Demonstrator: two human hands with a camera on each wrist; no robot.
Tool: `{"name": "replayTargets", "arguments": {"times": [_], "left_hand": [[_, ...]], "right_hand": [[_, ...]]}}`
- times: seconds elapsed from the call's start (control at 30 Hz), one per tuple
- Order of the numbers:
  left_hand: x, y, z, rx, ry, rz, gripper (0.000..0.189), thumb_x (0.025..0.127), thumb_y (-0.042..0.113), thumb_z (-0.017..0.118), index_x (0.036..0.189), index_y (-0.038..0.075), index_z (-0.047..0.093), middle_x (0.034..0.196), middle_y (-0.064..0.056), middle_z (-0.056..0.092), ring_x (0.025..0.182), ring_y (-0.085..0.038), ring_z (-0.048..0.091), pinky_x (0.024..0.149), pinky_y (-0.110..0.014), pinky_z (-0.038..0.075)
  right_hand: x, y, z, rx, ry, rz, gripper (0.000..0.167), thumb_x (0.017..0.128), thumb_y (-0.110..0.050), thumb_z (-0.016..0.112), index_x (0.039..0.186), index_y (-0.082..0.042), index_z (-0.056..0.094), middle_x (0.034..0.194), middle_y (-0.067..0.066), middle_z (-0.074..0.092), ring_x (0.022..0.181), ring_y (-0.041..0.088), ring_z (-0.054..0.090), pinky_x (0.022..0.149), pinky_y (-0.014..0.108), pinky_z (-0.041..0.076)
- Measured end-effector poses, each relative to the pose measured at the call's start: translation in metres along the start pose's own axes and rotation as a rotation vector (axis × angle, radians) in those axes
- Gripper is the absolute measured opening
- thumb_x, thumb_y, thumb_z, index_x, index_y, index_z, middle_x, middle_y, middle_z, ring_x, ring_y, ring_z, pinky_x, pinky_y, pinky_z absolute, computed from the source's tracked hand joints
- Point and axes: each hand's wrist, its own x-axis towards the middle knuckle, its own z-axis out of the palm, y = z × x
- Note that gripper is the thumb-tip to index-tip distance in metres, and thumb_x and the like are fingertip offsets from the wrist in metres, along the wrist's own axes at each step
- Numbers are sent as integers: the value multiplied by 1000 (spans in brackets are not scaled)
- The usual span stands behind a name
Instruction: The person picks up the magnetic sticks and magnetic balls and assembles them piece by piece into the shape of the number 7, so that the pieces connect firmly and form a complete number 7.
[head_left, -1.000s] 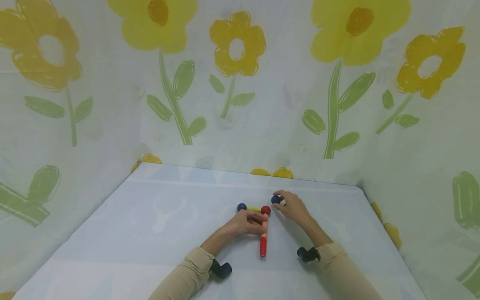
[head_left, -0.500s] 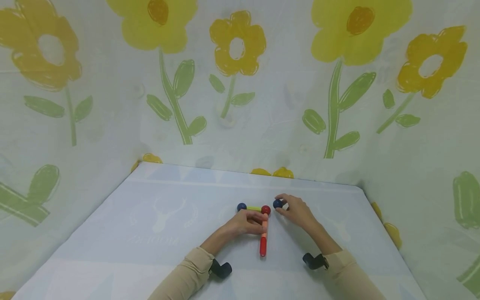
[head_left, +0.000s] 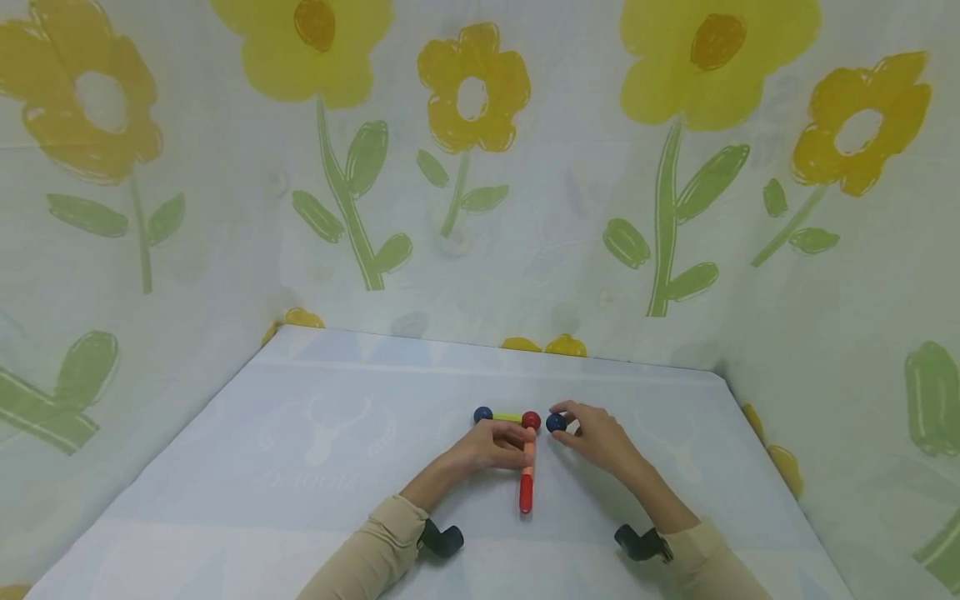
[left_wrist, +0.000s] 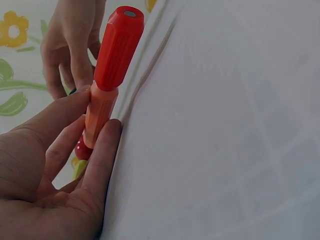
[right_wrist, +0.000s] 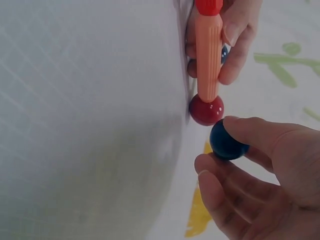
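Observation:
My left hand (head_left: 487, 447) pinches a salmon-coloured rod (left_wrist: 102, 111) between thumb and fingers. A red rod (head_left: 526, 493) extends from its near end, and a red ball (head_left: 531, 420) sits at its far end. From that ball a yellow-green rod (head_left: 507, 417) runs left to a blue ball (head_left: 483, 413). My right hand (head_left: 600, 439) holds a second blue ball (right_wrist: 227, 142) with thumb and fingertips, just right of the red ball. A narrow gap between the two balls shows in the head view. The left fingers hide part of the salmon rod.
A pale cloth with faint printing covers the table (head_left: 360, 492). Behind and at both sides hangs a white curtain (head_left: 540, 275) with yellow flowers. Each wrist wears a black camera mount, one at the left (head_left: 442, 540) and one at the right (head_left: 637, 543).
My right hand has brought its blue ball nearer to me, from beyond the red ball to level with it on the right. The left hand and the joined rods stay put.

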Motion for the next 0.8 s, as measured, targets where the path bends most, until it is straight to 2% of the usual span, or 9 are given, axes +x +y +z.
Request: {"name": "replayTargets", "arguments": {"times": [0.4, 0.8], "left_hand": [[0, -1, 0, 9, -4, 16, 31, 85, 17, 77, 115, 17, 71, 113, -4, 70, 91, -15, 64, 81, -30, 57], [0, -2, -1, 3, -12, 29, 31, 85, 17, 77, 116, 16, 71, 113, -6, 70, 91, -15, 64, 81, -29, 56]], "right_hand": [[-19, -6, 2, -17, -24, -20, 38, 83, -23, 78, 119, -21, 66, 103, 2, 72, 76, 9, 59, 68, 24, 55], [-35, -10, 2, 6, -118, -101, 37, 84, -22, 77, 119, -20, 65, 104, 3, 73, 74, 7, 59, 63, 18, 50]]}}
